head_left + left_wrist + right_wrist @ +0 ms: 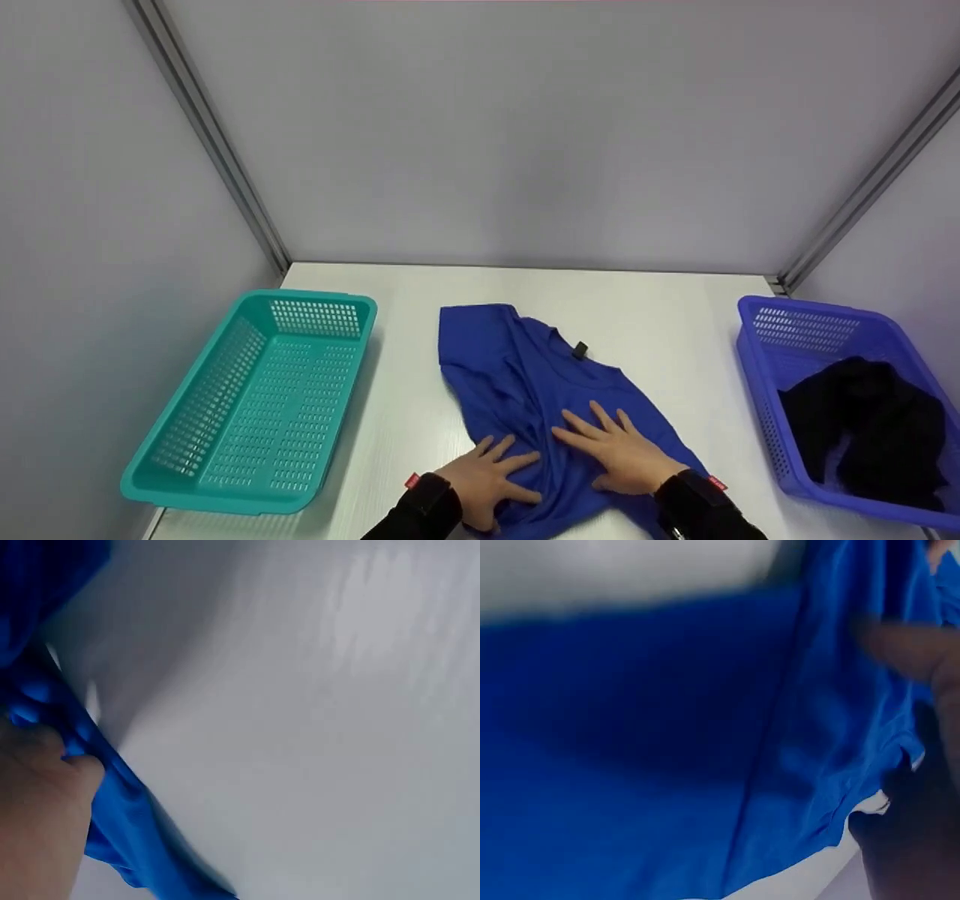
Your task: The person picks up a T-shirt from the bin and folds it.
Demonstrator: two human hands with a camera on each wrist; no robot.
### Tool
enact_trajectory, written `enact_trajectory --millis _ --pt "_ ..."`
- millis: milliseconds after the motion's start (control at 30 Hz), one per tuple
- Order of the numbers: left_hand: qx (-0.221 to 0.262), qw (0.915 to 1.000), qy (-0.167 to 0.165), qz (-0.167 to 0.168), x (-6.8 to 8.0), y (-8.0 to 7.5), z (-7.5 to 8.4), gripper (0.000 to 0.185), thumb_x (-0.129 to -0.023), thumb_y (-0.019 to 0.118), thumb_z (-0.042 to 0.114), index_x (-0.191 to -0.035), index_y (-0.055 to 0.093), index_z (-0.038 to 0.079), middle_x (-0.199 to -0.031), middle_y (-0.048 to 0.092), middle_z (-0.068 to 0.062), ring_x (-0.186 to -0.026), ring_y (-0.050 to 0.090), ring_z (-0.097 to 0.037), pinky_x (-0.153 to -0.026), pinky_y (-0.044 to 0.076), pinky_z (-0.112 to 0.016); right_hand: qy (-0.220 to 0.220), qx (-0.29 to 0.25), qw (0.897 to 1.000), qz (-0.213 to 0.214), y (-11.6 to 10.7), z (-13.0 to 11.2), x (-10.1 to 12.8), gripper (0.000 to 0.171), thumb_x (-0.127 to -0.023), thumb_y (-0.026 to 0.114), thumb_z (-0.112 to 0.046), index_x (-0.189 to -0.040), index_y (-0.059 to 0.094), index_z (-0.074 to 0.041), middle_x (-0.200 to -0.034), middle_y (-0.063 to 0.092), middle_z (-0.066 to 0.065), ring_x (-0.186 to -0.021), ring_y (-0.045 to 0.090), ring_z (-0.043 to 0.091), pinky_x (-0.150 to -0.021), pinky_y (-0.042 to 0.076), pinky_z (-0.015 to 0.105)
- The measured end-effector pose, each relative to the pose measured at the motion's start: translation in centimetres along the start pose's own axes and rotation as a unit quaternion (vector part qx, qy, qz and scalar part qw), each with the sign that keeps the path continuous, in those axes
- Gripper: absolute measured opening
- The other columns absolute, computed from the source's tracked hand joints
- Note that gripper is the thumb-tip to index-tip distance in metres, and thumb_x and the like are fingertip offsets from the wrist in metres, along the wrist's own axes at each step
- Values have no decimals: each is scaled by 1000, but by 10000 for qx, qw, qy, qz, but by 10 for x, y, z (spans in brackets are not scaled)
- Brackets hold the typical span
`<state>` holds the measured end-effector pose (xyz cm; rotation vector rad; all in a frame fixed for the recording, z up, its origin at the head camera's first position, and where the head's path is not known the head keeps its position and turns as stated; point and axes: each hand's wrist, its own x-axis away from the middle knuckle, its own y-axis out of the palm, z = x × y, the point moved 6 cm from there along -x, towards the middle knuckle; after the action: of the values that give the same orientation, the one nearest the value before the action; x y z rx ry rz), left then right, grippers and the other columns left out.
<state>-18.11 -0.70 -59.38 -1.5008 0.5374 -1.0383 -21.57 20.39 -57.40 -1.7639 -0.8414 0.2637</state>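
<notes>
Both hands, left (484, 480) and right (619, 450), pressing flat with spread fingers on rumpled blue shirt (517, 367); folding barely begun, teal basket (255, 405) holding nothing.

blue shirt (525, 375): near hem under hands | right wrist view: blurred | purple basket (757, 352): cut off right

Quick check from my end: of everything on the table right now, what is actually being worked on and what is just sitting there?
Being worked on:
- crumpled royal-blue cloth T-shirt
- left hand, pressing flat on it
- right hand, fingers spread on it

Just sitting there:
- empty teal perforated plastic basket
- blue perforated plastic basket
- black garment inside it
- white table
</notes>
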Motion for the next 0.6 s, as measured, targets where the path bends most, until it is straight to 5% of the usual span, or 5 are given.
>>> enact_trajectory --millis 100,233,467,533,600 --pt "-8 9998 65 197 -1 2 -5 78 -83 77 59 -150 38 57 -169 19 12 -153 27 -32 -118 34 -49 308 -103 9990 -316 9 12 1 82 -89 78 -36 -160 36 -32 -168 25 9 -150 19 53 -106 20 81" --pt "382 9944 -713 680 5 6 -28 76 -86 72 61 -154 38 50 -167 27 5 -151 31 -38 -116 34 -56 1284 -47 9917 45 11 35 5 73 -94 68 -48 -158 39 -32 -167 28 10 -149 23 53 -103 24 83" --pt "282 9429 -2810 1765 20 10 -66 76 -93 63 59 -159 34 37 -159 42 -10 -144 37 -50 -111 32 -68 2506 324 9613 1097 13 53 5 61 -103 58 -37 -159 38 -21 -162 29 28 -143 28 60 -102 30 79" --pt "110 9358 -2841 2085 20 4 -63 73 -94 66 54 -158 38 33 -156 44 -13 -143 38 -51 -111 34 -66 2691 225 9547 1254 10 54 2 60 -104 57 -34 -158 38 -14 -159 29 35 -141 28 63 -103 33 76" --pt "64 9448 -2400 2231 17 -1 -52 70 -94 66 54 -156 43 32 -155 44 -13 -143 38 -47 -111 37 -62 2710 -36 9530 1357 5 56 -3 58 -105 55 -33 -155 41 -6 -154 30 41 -138 30 65 -104 36 73"
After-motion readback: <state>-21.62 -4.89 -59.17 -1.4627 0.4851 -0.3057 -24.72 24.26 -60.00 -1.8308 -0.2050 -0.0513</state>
